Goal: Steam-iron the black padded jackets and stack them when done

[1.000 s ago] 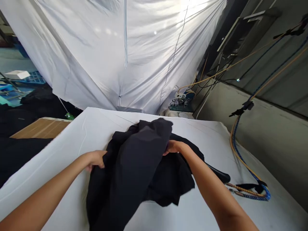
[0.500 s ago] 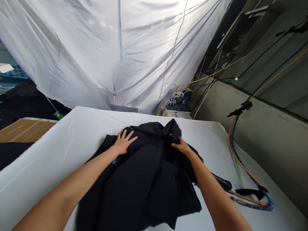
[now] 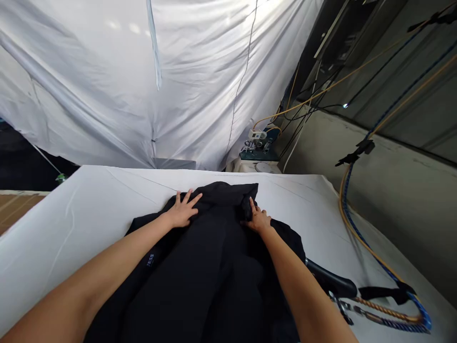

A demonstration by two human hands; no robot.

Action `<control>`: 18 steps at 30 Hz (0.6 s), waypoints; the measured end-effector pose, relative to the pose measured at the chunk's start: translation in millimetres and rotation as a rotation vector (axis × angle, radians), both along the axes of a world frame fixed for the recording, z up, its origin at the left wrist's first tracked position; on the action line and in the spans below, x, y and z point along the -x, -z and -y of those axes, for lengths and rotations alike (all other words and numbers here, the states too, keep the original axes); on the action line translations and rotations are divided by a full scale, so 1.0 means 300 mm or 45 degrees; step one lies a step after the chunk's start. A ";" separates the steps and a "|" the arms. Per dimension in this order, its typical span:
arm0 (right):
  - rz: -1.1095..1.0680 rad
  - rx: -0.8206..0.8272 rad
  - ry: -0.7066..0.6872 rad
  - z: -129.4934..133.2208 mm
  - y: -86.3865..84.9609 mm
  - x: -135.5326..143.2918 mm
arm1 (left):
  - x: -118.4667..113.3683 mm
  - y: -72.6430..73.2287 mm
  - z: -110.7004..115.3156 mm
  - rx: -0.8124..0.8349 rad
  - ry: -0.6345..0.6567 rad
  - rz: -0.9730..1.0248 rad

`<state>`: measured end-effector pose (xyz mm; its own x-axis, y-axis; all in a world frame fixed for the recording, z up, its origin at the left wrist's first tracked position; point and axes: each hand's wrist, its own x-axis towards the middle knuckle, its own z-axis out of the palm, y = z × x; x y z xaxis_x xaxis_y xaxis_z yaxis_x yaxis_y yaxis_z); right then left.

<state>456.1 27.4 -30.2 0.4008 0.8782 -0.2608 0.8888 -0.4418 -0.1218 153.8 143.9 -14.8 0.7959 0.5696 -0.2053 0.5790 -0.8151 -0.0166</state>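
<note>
A black garment (image 3: 214, 267) with a stand-up strip like a collar at its far edge lies spread over the white table. Small light letters show on its left part. My left hand (image 3: 183, 210) rests flat on the cloth by the upper left of that strip, fingers spread. On the strip's right end lies my right hand (image 3: 259, 219), its fingers apart and its thumb stretched to the left. Just right of the garment and my right forearm is a black-handled tool (image 3: 333, 281), probably a steam iron; its base is mostly hidden.
Blue and orange hoses (image 3: 344, 205) hang down at the right and loop to the tool's rear. The white table (image 3: 89, 205) reaches toward a white hanging sheet (image 3: 200, 85). Behind its far edge stands a machine with a white box (image 3: 257, 135). Brown cardboard (image 3: 17, 207) is at the left.
My right hand has let go of the lifted fold and now lies on the cloth. The strip has come down flatter, and the garment has been drawn nearer and spread. My left hand stays flat.
</note>
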 end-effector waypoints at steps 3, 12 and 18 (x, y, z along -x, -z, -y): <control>-0.052 -0.056 -0.059 -0.014 0.013 0.002 | -0.028 -0.007 -0.062 0.109 -0.142 0.189; -0.583 0.110 0.025 0.067 -0.004 0.107 | -0.028 -0.088 0.038 0.701 -0.537 0.301; -0.882 0.326 -0.200 0.331 -0.006 0.270 | 0.247 -0.153 0.266 0.872 -0.922 -0.035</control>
